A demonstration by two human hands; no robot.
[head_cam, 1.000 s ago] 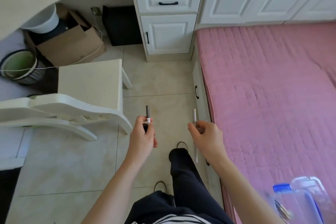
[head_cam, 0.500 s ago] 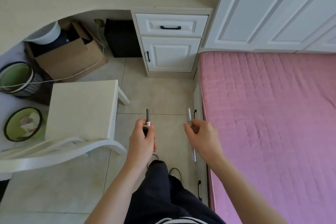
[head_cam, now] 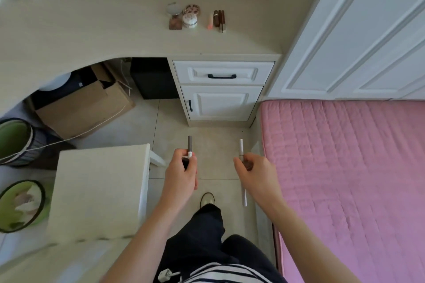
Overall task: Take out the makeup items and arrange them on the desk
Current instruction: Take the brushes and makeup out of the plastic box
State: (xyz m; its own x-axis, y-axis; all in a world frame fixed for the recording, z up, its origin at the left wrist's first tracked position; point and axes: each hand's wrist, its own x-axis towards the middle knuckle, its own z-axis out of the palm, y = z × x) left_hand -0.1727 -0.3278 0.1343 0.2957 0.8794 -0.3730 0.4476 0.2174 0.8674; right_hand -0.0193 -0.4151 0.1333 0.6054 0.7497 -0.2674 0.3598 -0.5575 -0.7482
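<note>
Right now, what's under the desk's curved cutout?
Under the desk: an open cardboard box with a white round object behind it, and a black box beside the drawer unit. The desktop covers whatever lies further back.

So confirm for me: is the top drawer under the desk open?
No, the top drawer sits flush and closed beneath the desk.

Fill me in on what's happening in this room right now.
A person stands facing a desk, holding one slim makeup pen in each hand. The left hand grips a grey pen; the right hand grips a white pen. Several small makeup items already sit grouped on the desk above the white drawers. The two pens are not yet set down.
</note>
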